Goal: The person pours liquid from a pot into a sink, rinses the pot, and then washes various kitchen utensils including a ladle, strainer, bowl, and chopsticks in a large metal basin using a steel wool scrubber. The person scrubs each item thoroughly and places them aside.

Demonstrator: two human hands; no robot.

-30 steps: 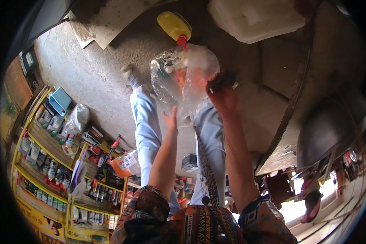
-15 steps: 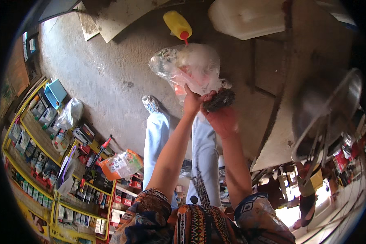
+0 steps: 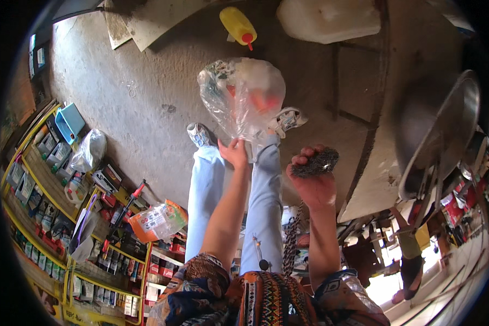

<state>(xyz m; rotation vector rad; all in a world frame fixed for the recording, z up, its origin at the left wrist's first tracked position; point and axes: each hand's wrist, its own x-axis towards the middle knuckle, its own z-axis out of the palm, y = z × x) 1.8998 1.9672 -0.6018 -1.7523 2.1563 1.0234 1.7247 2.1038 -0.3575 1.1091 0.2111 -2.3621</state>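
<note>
A clear plastic bag (image 3: 223, 100) with white, red and greenish contents stands in front of my shoes. My left hand (image 3: 234, 154) has its fingers closed on the gathered near end of this bag. Over to the right, apart from the bag, my right hand (image 3: 316, 190) is turned palm up. A dark grey steel wool scrubber (image 3: 319, 163) rests in it, with my fingers curled round its far side.
A yellow bottle with a red spout (image 3: 237, 25) lies beyond the bag, near a whitish plastic container (image 3: 331, 23). Left stand yellow shelves (image 3: 49, 187) of goods, a blue bin (image 3: 70, 122) and an orange-and-clear packet (image 3: 156, 221). A large metal bowl (image 3: 437, 141) is at right.
My right hand has moved away from the bag to the right, carrying the steel wool scrubber. My left hand has drawn back toward me, still on the bag's end.
</note>
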